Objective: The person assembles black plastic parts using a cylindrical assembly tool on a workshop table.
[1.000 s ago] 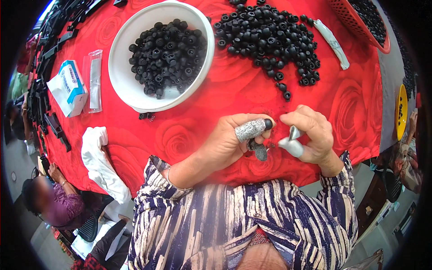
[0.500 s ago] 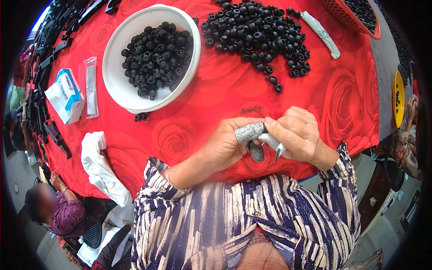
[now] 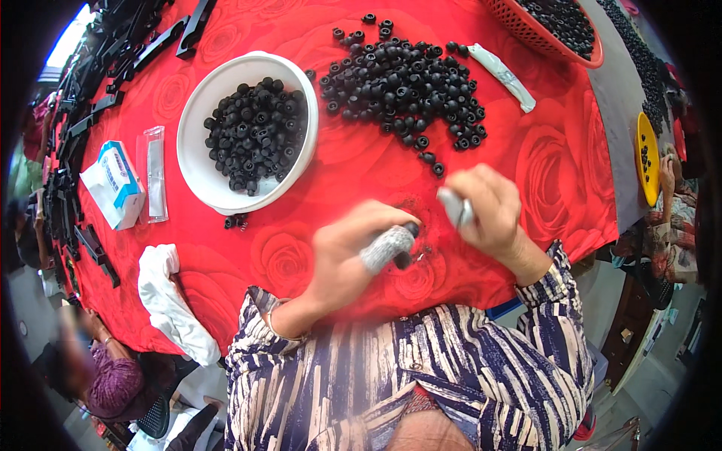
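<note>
My left hand [image 3: 338, 252] is closed, slightly blurred, with a speckled grey finger sleeve [image 3: 387, 249] on its thumb. A small black rounded cap [image 3: 411, 228] peeks out at its fingertips, partly hidden. Off to the right and a little farther away, my right hand [image 3: 489, 210] grips a small blade wrapped in whitish material [image 3: 455, 208]. Black crumbs [image 3: 421, 252] lie on the red cloth between the hands. Beyond them spreads a loose pile of black caps [image 3: 406, 86], and to the left a white bowl [image 3: 193, 180] contains many more.
The rose-patterned red tablecloth [image 3: 282, 252] also bears a white cloth [image 3: 162, 289], a tissue box [image 3: 116, 184], a clear packet [image 3: 156, 173] and a white wrapped strip [image 3: 504, 77]. Long black parts [image 3: 90, 113] line the left edge. A red basket [image 3: 541, 37] and yellow tray [image 3: 641, 158] stand right; people [image 3: 113, 376] sit nearby.
My hands, together half a second ago, have drawn apart. The left moved leftward with the cap; the right lifted away with the blade. The whole view has shifted slightly.
</note>
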Demonstrator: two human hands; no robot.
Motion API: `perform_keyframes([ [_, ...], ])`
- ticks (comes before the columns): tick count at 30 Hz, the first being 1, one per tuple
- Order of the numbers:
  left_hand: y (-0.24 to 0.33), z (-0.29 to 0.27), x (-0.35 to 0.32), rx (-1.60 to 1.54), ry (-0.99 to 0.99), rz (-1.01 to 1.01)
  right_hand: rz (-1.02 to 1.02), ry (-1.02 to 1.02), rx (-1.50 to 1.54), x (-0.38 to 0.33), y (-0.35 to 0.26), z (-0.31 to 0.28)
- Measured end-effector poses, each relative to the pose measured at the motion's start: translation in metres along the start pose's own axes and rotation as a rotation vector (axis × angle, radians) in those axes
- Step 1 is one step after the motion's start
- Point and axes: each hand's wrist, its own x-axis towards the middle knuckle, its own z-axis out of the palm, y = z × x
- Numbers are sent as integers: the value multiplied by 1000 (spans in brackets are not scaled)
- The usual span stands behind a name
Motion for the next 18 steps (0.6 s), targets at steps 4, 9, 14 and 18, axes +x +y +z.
perform_keyframes([
  [4,41,-28,8,843,338,795,79,-70,-245,5,8,1],
  [9,48,-63,23,1176,675,686,78,-174,-307,2,16,7],
  [14,38,-33,22,996,713,787,98,-10,137,3,3,3],
  [18,20,-7,13,-16,88,-97,83,4,289,10,-19,-3],
])
